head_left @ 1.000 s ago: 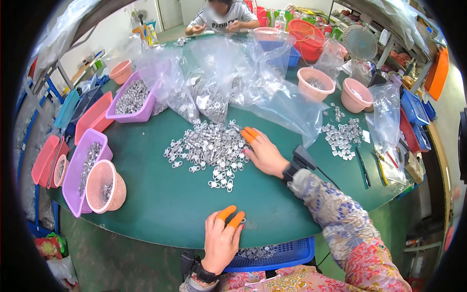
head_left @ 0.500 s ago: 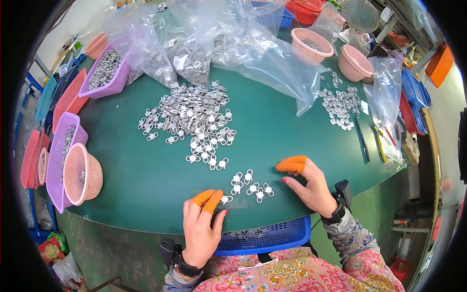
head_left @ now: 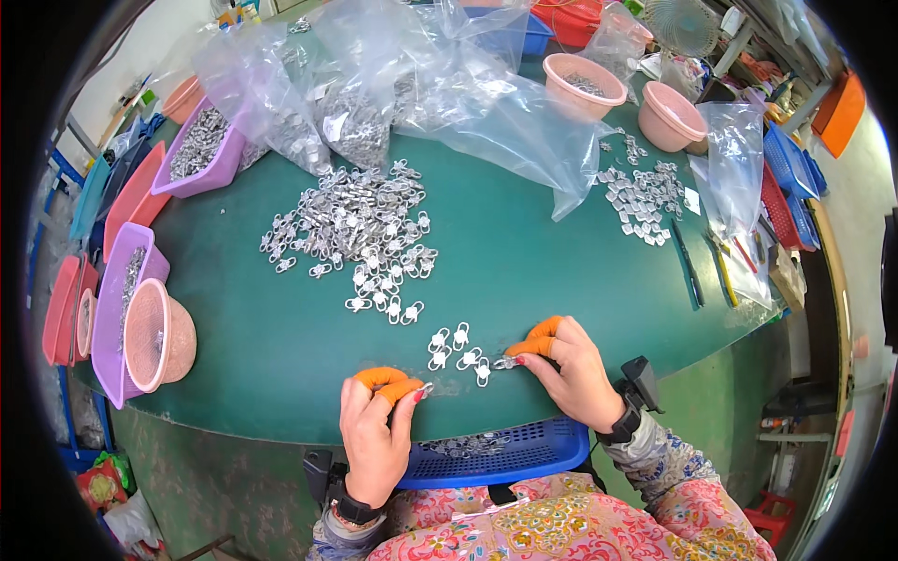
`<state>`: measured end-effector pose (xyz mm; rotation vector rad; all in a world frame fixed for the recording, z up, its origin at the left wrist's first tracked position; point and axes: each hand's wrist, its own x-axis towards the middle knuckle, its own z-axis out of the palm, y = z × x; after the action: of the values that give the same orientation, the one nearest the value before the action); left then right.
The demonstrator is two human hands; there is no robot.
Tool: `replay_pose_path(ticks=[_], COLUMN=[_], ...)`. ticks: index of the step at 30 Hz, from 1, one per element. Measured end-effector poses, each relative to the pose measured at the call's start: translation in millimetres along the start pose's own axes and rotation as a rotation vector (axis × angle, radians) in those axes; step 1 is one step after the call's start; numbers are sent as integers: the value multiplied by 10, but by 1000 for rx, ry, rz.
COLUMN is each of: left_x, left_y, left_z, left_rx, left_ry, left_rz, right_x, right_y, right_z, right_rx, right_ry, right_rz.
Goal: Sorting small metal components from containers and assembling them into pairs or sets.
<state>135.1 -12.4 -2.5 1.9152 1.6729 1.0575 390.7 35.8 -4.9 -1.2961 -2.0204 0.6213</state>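
Since half a second ago both hands have drawn closer to the few clips [head_left: 458, 348] pulled out below the big heap [head_left: 351, 229]. The right hand [head_left: 572, 372] pinches one clip at that group's right edge; the left hand [head_left: 376, 432] pinches another at its left. A blue basket [head_left: 510, 451] nearer the person holds some; most remain heaped.

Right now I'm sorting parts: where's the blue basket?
In the head view, the blue basket sits at the table's near edge, on the person's lap, just below and between the left hand and right hand.
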Motion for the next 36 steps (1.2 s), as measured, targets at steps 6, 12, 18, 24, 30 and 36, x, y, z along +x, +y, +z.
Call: replay_pose_path(ticks=[6, 12, 18, 24, 30, 36], left_x=[-10, -74, 35, 127, 73, 86], left_y=[28, 159, 168, 135, 104, 107], left_z=[-11, -245, -42, 321, 345, 342], left_rx=[1, -125, -77, 102, 154, 174], left_ry=[-22, -240, -96, -50, 7, 23], left_rz=[-11, 57, 109, 176, 307, 293], right_x=[21, -102, 60, 164, -1, 10], right_y=[-34, -132, -35, -67, -50, -90], right_z=[-22, -230, -74, 55, 91, 103], right_rx=[19, 325, 172, -74, -67, -57], right_ry=[-40, -291, -127, -192, -157, -170], right_rz=[23, -44, -111, -188, -306, -398])
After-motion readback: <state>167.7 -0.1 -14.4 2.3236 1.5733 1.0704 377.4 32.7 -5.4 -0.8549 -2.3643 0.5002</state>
